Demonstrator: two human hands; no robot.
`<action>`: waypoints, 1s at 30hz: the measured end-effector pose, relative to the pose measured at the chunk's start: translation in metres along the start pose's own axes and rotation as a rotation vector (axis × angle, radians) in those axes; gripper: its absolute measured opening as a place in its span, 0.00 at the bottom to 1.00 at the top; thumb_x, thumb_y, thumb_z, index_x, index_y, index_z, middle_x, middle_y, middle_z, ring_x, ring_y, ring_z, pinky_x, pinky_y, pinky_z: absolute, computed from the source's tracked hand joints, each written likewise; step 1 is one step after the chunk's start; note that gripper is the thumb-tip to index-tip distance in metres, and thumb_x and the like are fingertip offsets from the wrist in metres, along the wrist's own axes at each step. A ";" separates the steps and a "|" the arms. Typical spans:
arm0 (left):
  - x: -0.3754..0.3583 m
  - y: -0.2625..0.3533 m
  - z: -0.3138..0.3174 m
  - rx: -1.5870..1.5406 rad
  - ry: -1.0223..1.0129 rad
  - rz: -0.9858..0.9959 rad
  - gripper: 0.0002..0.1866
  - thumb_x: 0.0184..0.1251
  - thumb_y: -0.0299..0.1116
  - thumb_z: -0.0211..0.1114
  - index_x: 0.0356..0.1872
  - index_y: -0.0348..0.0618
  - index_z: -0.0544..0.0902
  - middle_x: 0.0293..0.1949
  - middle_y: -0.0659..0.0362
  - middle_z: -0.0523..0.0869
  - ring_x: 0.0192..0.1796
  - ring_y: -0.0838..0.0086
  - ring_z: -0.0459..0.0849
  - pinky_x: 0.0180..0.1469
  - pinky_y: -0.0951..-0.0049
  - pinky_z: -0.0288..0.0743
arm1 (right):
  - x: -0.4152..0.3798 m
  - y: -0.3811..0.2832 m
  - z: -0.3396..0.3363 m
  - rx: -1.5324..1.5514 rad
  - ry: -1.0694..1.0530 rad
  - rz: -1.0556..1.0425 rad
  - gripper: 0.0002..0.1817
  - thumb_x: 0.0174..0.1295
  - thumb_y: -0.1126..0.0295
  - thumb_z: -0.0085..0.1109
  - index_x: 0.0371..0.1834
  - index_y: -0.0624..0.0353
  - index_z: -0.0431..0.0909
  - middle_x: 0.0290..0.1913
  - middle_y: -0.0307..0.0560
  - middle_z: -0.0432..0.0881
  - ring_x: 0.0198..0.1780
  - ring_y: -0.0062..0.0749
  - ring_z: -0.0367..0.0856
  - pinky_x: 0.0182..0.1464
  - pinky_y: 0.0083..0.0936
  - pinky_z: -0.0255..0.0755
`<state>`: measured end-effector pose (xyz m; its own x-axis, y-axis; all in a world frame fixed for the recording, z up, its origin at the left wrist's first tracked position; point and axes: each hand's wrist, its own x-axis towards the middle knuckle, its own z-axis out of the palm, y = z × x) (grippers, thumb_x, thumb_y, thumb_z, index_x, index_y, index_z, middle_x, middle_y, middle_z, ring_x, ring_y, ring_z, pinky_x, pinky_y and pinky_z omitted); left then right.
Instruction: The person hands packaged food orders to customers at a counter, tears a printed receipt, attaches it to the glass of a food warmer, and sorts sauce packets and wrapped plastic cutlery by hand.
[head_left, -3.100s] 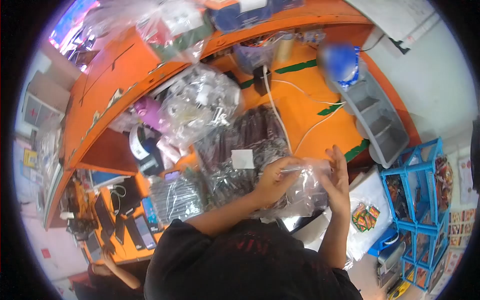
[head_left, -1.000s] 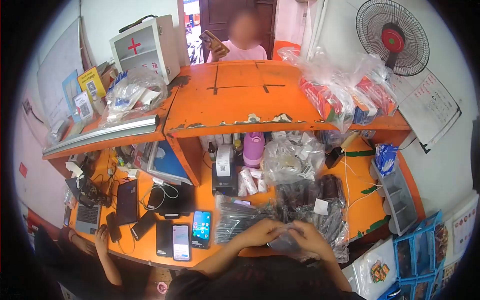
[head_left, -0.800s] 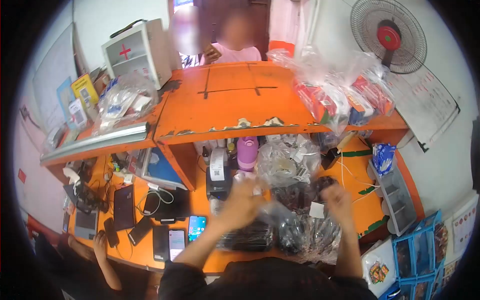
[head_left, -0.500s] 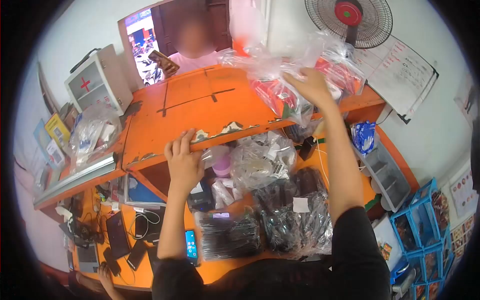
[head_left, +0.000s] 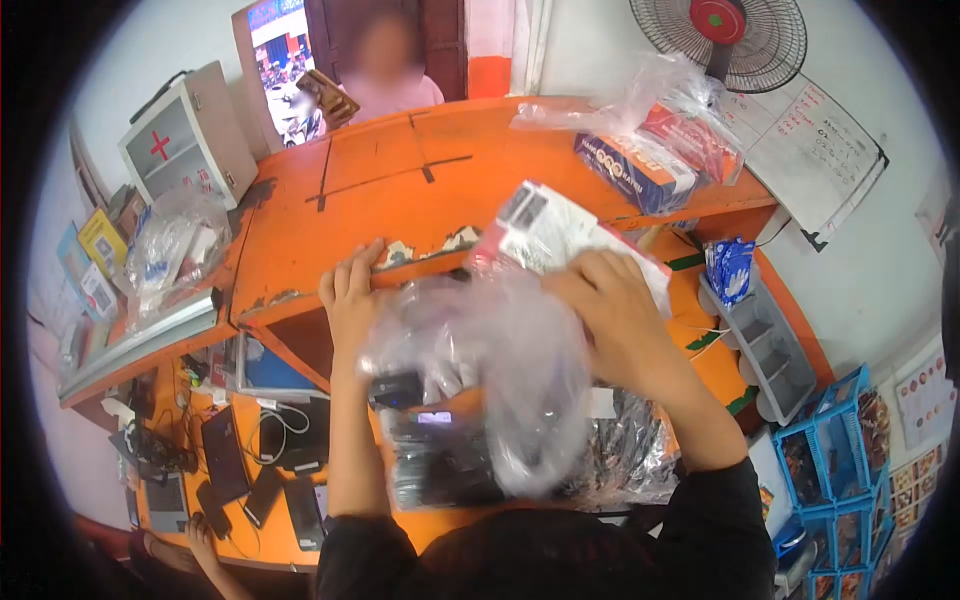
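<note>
Right hand (head_left: pixel 612 315): our fingers grasp the clear bag (head_left: pixel 540 390).
Box (head_left: pixel 545 232): white-and-red, tilted, at our right hand's far side, by the upper surface (head_left: pixel 385 215).
Left hand (head_left: pixel 352 290): our fingers, released, rest on its near edge.

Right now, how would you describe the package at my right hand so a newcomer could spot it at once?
Find the orange raised counter and follow its chipped front edge rightward to the right hand. The package is beside that hand, with clear plastic hanging below. Unlike the boxes on the counter, its visible face is mostly white, with a dark patch near one corner.
</note>
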<state>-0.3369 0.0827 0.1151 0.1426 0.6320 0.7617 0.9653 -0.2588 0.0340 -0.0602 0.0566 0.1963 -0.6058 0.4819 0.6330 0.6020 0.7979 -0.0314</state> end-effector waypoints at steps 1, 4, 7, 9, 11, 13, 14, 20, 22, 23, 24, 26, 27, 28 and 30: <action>0.003 0.011 -0.017 -0.051 -0.038 0.024 0.10 0.34 0.28 0.60 0.24 0.41 0.82 0.56 0.55 0.68 0.57 0.61 0.64 0.58 0.61 0.50 | -0.010 -0.007 0.000 0.010 -0.014 0.002 0.19 0.37 0.78 0.55 0.38 0.57 0.70 0.30 0.45 0.66 0.37 0.39 0.67 0.39 0.32 0.58; 0.004 0.013 -0.020 -0.093 -0.021 0.021 0.09 0.34 0.29 0.60 0.23 0.41 0.81 0.56 0.55 0.69 0.58 0.61 0.63 0.59 0.62 0.49 | -0.037 -0.023 0.000 0.017 -0.089 0.007 0.17 0.35 0.78 0.54 0.34 0.56 0.71 0.29 0.44 0.65 0.35 0.37 0.66 0.36 0.30 0.57; 0.004 0.015 -0.021 -0.068 -0.016 0.020 0.08 0.42 0.32 0.60 0.23 0.40 0.82 0.55 0.55 0.70 0.57 0.62 0.64 0.57 0.63 0.49 | -0.059 -0.028 0.010 0.002 -0.070 -0.010 0.17 0.35 0.78 0.55 0.33 0.55 0.72 0.29 0.42 0.66 0.33 0.35 0.67 0.34 0.30 0.56; 0.004 0.015 -0.021 -0.068 -0.012 0.019 0.08 0.42 0.32 0.60 0.23 0.40 0.82 0.55 0.55 0.70 0.57 0.62 0.64 0.57 0.63 0.49 | -0.068 -0.029 0.014 0.014 -0.074 -0.014 0.17 0.35 0.77 0.55 0.33 0.55 0.72 0.29 0.42 0.66 0.33 0.35 0.67 0.35 0.30 0.56; 0.005 0.015 -0.022 -0.064 -0.009 0.031 0.08 0.43 0.32 0.60 0.24 0.41 0.82 0.55 0.55 0.70 0.57 0.62 0.64 0.57 0.63 0.49 | -0.074 -0.031 0.016 0.028 -0.072 -0.017 0.16 0.35 0.77 0.55 0.33 0.55 0.72 0.29 0.42 0.66 0.33 0.35 0.67 0.35 0.30 0.56; 0.003 0.015 -0.023 -0.053 -0.026 0.025 0.08 0.43 0.32 0.60 0.25 0.41 0.82 0.55 0.55 0.70 0.57 0.62 0.64 0.57 0.63 0.49 | -0.077 -0.032 0.017 0.029 -0.068 0.004 0.16 0.35 0.77 0.55 0.33 0.55 0.72 0.30 0.41 0.67 0.34 0.34 0.67 0.34 0.30 0.56; 0.005 0.015 -0.023 -0.047 -0.034 0.025 0.09 0.43 0.32 0.60 0.26 0.41 0.83 0.55 0.55 0.70 0.57 0.62 0.64 0.57 0.63 0.50 | -0.079 -0.033 0.016 0.027 -0.063 0.004 0.16 0.35 0.77 0.55 0.33 0.55 0.72 0.30 0.41 0.67 0.34 0.34 0.67 0.34 0.30 0.56; 0.004 0.013 -0.021 -0.103 0.000 0.027 0.08 0.40 0.29 0.59 0.25 0.40 0.81 0.56 0.55 0.69 0.58 0.61 0.64 0.59 0.62 0.49 | -0.107 -0.006 0.001 0.112 0.088 0.443 0.20 0.36 0.74 0.55 0.39 0.59 0.69 0.33 0.52 0.69 0.38 0.49 0.68 0.41 0.38 0.60; 0.004 0.015 -0.022 -0.086 -0.020 0.055 0.08 0.41 0.29 0.59 0.26 0.40 0.81 0.56 0.56 0.69 0.57 0.61 0.64 0.58 0.63 0.49 | -0.134 0.018 -0.009 -0.009 0.128 0.698 0.22 0.37 0.73 0.58 0.41 0.63 0.69 0.38 0.56 0.71 0.43 0.53 0.68 0.45 0.38 0.62; 0.005 0.017 -0.022 -0.069 -0.021 0.044 0.08 0.42 0.30 0.59 0.26 0.40 0.81 0.56 0.56 0.69 0.57 0.61 0.64 0.59 0.63 0.49 | -0.145 0.032 -0.019 -0.203 0.036 0.761 0.23 0.37 0.73 0.60 0.42 0.64 0.70 0.42 0.56 0.72 0.46 0.54 0.69 0.48 0.36 0.64; 0.005 0.018 -0.022 -0.049 -0.023 0.030 0.09 0.42 0.30 0.59 0.26 0.40 0.81 0.56 0.56 0.69 0.57 0.61 0.64 0.59 0.63 0.49 | -0.160 0.047 -0.021 -0.214 0.074 0.875 0.25 0.36 0.73 0.61 0.43 0.64 0.69 0.43 0.58 0.73 0.46 0.54 0.70 0.47 0.36 0.64; 0.006 0.019 -0.021 -0.047 -0.024 0.038 0.09 0.43 0.31 0.59 0.26 0.40 0.81 0.56 0.55 0.69 0.57 0.62 0.63 0.59 0.64 0.48 | -0.196 0.081 -0.019 -0.242 0.122 1.014 0.27 0.35 0.72 0.61 0.44 0.63 0.70 0.44 0.60 0.73 0.47 0.54 0.71 0.47 0.35 0.65; 0.005 0.020 -0.021 -0.042 -0.031 0.031 0.09 0.43 0.31 0.59 0.27 0.40 0.81 0.56 0.55 0.69 0.57 0.62 0.63 0.58 0.64 0.48 | -0.214 0.097 -0.019 -0.261 0.130 1.044 0.26 0.35 0.72 0.61 0.44 0.62 0.70 0.44 0.60 0.74 0.46 0.54 0.72 0.46 0.36 0.66; 0.006 0.021 -0.021 -0.035 -0.033 0.022 0.09 0.44 0.31 0.59 0.27 0.40 0.81 0.56 0.55 0.69 0.57 0.62 0.63 0.58 0.64 0.47 | -0.230 0.113 -0.018 -0.264 0.131 1.051 0.26 0.35 0.72 0.61 0.44 0.62 0.70 0.44 0.60 0.74 0.46 0.54 0.72 0.46 0.36 0.66; 0.006 0.023 -0.020 -0.036 -0.019 0.032 0.08 0.45 0.31 0.59 0.26 0.40 0.81 0.56 0.55 0.69 0.57 0.62 0.63 0.57 0.64 0.47 | -0.251 0.139 -0.011 -0.174 0.030 1.241 0.27 0.35 0.71 0.61 0.45 0.61 0.70 0.44 0.59 0.74 0.47 0.54 0.71 0.47 0.37 0.66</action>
<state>-0.3183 0.0657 0.1337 0.1775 0.6364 0.7507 0.9519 -0.3047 0.0333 0.1814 0.0428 0.0417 0.4291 0.8630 0.2669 0.8192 -0.2473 -0.5175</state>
